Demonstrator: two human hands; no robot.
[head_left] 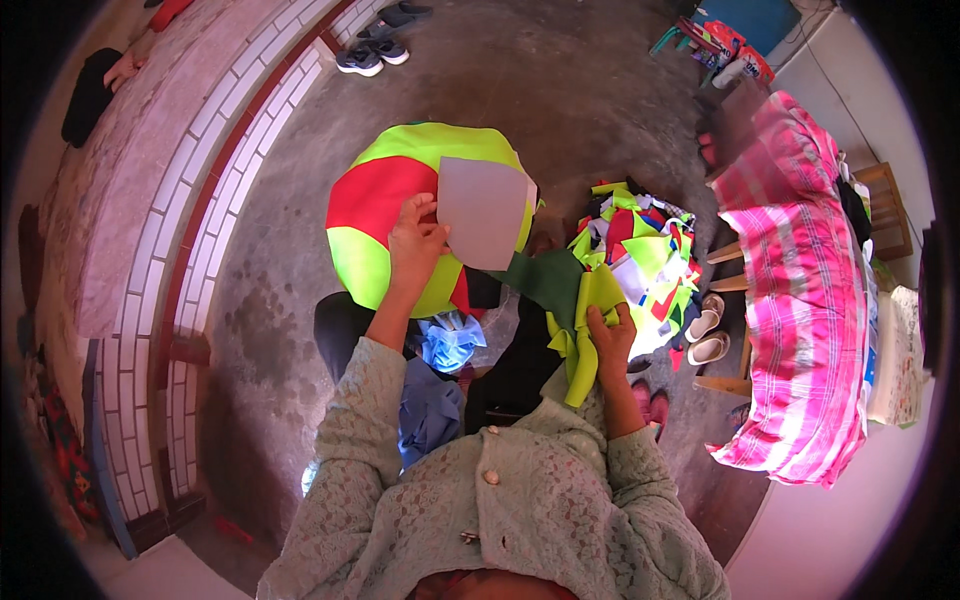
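Head view: my left hand [415,245] pinches grey card [484,212] by its left edge, grip clenched on it, card held over red and yellow-green fabric ball [385,210]. My right hand [610,335] grasps yellow-green cloth strip [583,345], grip closed around it, strip hanging toward lap. Pile of coloured cloth scraps [645,250] lies on floor [560,90] just beyond right hand. Pink striped bedding [800,300] far right.

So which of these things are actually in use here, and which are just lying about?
In use:
- grey card in left hand
- yellow-green cloth piece in right hand
- red and yellow-green round cushion
- heap of coloured scraps

Lying about:
- dark shoes
- pale sandals
- pink checked cloth
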